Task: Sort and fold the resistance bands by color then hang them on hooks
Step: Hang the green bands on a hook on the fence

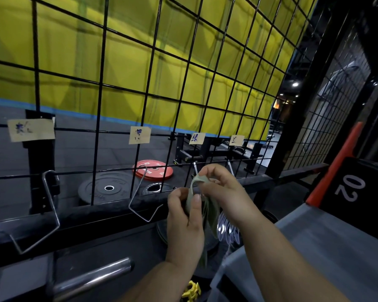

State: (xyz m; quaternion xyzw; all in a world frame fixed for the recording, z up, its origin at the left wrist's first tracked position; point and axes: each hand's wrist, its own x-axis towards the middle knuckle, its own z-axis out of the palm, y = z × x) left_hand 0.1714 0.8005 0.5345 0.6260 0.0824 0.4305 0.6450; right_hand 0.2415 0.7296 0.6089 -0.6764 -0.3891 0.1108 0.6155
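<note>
Nearest, at the bottom edge, one small yellow clip [191, 290], partly cut off and hard to read. Just above, one chrome bar [92, 277] to the left and one grey bin [314, 243] to the right, cropped by the frame. Two hands at mid-frame, both closed on one pale green resistance band [213, 214]: left hand [183, 219] curled round the lower part, thumb laid up along it; right hand [224, 186] pinching the top fold from above. Flat, matte, dull sage in colour, doubled over into several layers, loose ends drooping beside the left wrist. Held up in the air in front of the lower rail of one black wire grid [36, 62]. Beneath the right wrist, something clear and glossy, too blurred to name. Four wire hooks [138, 186] counted on the grid: two large bent ones in full view, two more seen only as short stems just above the hands, the rest hidden behind fingers and band. Four paper labels [31, 130] taped higher up, one over each hook, handwritten, smeared on the left two. Off to the right, one dark box marked "02" [347, 188]. Beyond the mesh, three weight plates on the floor: one red [162, 174], one large black [96, 188], one small dark [152, 188] partly hidden by the rail. Farthest back, one yellow curtain [118, 62].
</note>
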